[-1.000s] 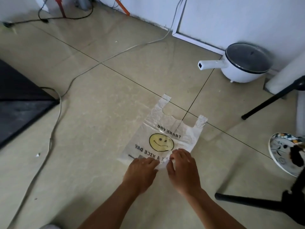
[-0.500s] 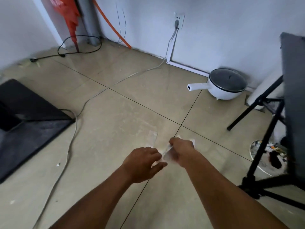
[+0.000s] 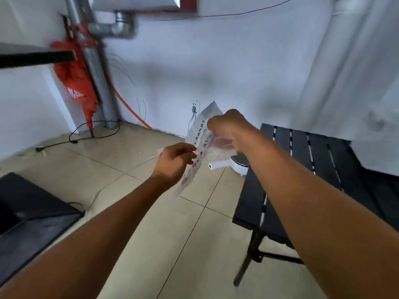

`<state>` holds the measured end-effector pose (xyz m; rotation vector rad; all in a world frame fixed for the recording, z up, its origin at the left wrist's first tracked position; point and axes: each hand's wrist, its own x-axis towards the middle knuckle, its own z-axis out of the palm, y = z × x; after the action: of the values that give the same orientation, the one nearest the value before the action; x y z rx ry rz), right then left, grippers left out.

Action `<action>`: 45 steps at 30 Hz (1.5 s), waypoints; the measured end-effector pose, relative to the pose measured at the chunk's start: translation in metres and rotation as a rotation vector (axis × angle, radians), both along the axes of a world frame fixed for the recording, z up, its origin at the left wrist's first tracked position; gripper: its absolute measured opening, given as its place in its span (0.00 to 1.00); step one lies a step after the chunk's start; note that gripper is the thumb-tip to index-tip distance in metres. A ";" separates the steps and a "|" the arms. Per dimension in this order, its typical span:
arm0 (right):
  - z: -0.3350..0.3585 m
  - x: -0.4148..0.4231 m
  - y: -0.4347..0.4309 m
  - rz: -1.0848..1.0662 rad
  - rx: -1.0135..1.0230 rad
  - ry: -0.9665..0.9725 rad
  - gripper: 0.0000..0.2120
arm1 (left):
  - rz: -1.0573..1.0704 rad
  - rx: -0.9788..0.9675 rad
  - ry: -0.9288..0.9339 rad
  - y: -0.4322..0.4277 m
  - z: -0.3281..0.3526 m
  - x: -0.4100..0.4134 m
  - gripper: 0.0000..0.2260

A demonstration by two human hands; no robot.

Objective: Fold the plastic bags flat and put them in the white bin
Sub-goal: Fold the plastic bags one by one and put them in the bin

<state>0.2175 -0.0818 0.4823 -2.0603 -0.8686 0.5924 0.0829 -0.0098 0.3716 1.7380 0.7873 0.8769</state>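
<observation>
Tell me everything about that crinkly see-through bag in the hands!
The thin, see-through plastic bag with black printed letters is up in the air above the beige tiled floor. It is gathered into a long, crinkled strip slanting down to the left. The right hand grips its upper part; the left hand pinches it lower down. Its bottom end hangs free and blurred.
</observation>
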 end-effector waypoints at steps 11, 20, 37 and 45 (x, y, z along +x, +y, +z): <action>0.069 0.187 -0.203 -0.004 -0.195 0.040 0.03 | -0.109 0.187 0.356 -0.074 0.062 0.149 0.41; -0.008 0.261 -0.269 0.081 -0.735 -0.364 0.05 | -0.451 0.741 0.617 -0.137 0.006 0.210 0.34; -0.056 0.152 -0.284 0.364 -0.487 -0.715 0.42 | -0.444 1.258 0.969 -0.184 -0.009 0.208 0.26; -0.132 0.074 -0.316 0.499 -0.423 -0.875 0.43 | -0.298 1.229 0.905 -0.200 0.014 0.190 0.15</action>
<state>0.2915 -0.3976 0.3505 -2.5236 -1.9314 0.0812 0.2726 -0.2103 0.3853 3.3531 0.4713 0.2689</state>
